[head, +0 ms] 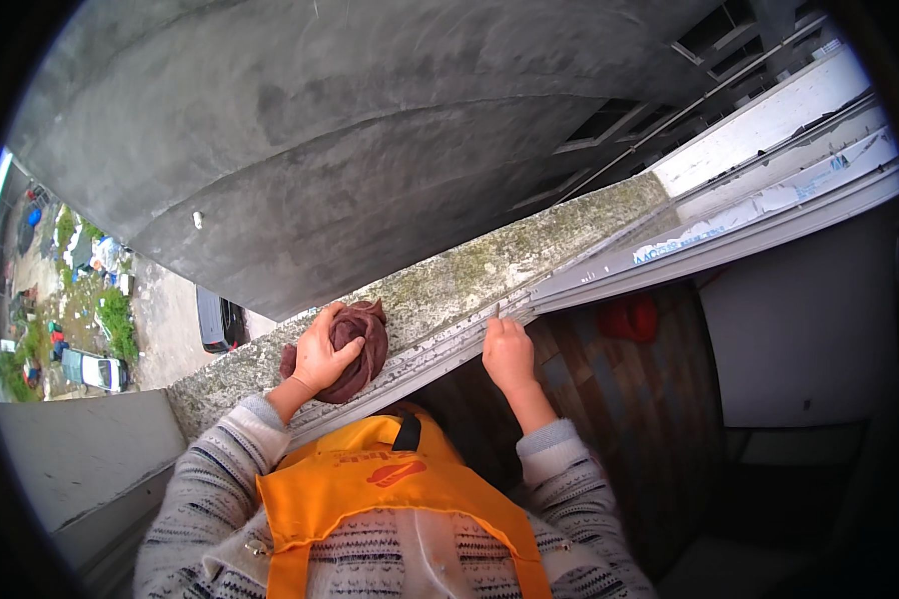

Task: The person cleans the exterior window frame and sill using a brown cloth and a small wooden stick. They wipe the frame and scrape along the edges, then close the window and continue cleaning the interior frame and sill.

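My left hand (318, 353) grips a bunched maroon cloth (361, 341) and rests it on the weathered outer window ledge (449, 277). The ledge is rough and mottled with grey-green growth. To the right, my right hand (509, 352) is closed in a fist at the window's sliding track (449, 343). A short, thin tip of a slim tool (496, 309) sticks out above that fist; its rest is hidden in my fingers. White flecks and dirt mark the track around it.
A sliding sash frame (659, 251) with torn, printed protective film stands at right. Beyond the ledge is a long drop beside a grey building wall (285, 150), with parked vehicles (94, 371) below. Indoors, a red container (628, 318) sits on the wood-patterned floor (607, 389).
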Available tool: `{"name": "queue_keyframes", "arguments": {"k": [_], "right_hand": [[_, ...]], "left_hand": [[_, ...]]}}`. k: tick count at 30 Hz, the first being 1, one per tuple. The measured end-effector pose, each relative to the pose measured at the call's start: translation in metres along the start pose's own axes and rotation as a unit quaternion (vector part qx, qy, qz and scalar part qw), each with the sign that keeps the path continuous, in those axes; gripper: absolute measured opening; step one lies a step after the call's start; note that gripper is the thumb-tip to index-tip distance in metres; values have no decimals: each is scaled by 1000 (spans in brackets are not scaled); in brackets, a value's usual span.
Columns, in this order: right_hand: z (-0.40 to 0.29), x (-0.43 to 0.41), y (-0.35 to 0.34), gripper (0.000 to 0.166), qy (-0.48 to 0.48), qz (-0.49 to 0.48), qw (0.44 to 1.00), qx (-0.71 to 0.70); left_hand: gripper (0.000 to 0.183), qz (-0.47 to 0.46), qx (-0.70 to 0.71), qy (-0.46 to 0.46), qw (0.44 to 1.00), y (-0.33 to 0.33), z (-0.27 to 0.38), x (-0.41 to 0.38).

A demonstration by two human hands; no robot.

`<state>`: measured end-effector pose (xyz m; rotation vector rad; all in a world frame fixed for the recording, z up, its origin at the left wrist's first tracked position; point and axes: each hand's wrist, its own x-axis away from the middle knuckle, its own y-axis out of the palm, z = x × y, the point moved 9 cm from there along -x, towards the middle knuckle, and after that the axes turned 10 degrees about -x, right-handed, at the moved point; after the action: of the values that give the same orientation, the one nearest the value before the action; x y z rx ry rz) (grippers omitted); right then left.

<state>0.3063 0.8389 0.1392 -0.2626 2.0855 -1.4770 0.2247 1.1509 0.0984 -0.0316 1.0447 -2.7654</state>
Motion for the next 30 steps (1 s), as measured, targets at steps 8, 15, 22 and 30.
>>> {"name": "queue_keyframes", "arguments": {"k": [8, 15, 22, 30], "right_hand": [[-33, -17, 28, 4, -34, -107, 986, 122], [32, -25, 14, 2, -4, -84, 985, 151], [-37, -10, -1, 5, -44, -68, 997, -6], [-104, 6, -1, 9, -58, -92, 980, -165]], "left_hand": [[65, 11, 12, 0, 1000, 2, -2, -3], [67, 3, 15, -19, 1000, 1, 3, -2], [69, 6, 17, -20, 1000, 0, -6, 1], [66, 11, -69, 42, 997, 1, 42, 3]]}}
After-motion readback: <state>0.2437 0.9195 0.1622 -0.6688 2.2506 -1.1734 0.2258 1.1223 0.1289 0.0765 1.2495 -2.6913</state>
